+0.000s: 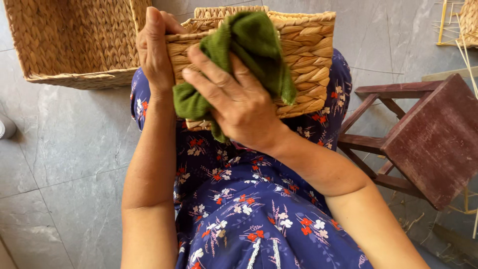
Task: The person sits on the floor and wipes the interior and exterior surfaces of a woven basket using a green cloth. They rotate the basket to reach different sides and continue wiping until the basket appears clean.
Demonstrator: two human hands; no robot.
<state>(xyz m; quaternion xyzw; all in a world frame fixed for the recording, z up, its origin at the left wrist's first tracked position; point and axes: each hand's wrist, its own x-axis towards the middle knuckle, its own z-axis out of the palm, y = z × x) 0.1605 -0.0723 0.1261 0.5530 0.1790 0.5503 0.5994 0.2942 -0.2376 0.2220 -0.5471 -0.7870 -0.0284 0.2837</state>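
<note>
the left hand (155,47) grips the left edge of a small woven basket (303,55) resting on the lap, fingers probably curled inside, hidden. the right hand (239,102) presses a green cloth (254,42) against the basket's near side, fingers spread.

Soft even daylight, sharp focus

She sits with a small woven basket (298,55) propped on her knees, over a blue flowered dress (249,209). Her left hand (155,50) clasps the basket's left edge, and her right hand (239,102) presses a green cloth (249,45) flat against its near side. A larger woven basket (74,40) sits on the grey tiled floor (59,164), and a dark red wooden stool (428,134) lies tipped on her right
</note>
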